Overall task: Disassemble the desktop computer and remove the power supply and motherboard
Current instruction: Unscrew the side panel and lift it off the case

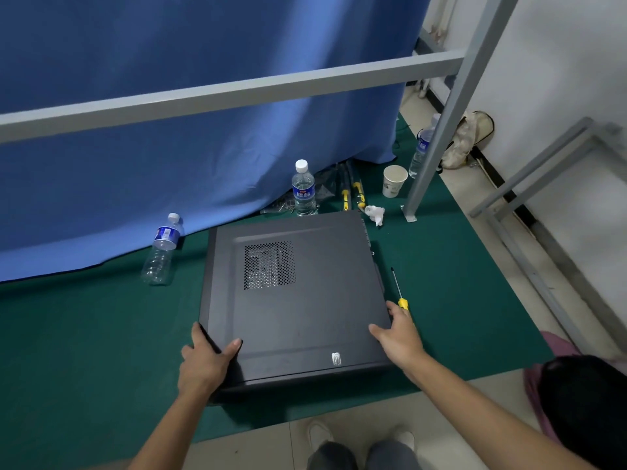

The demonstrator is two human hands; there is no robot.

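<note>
A black desktop computer case (pixel 305 310) lies on its side on a green mat, its closed side panel with a perforated vent facing up. My left hand (pixel 207 361) grips the near left corner of the case, thumb on top and fingers round the edge. My right hand (pixel 400 334) holds the near right edge, thumb on the panel and fingers down the side. A yellow-handled screwdriver (pixel 400 293) lies on the mat just right of the case, partly behind my right hand.
Water bottles (pixel 303 189) (pixel 162 249) (pixel 422 147), a paper cup (pixel 393 181), crumpled tissue (pixel 375 213) and yellow-handled tools (pixel 353 193) lie behind the case by a blue curtain. A grey metal frame post (pixel 431 154) stands at right. Another person's head (pixel 583 401) is at lower right.
</note>
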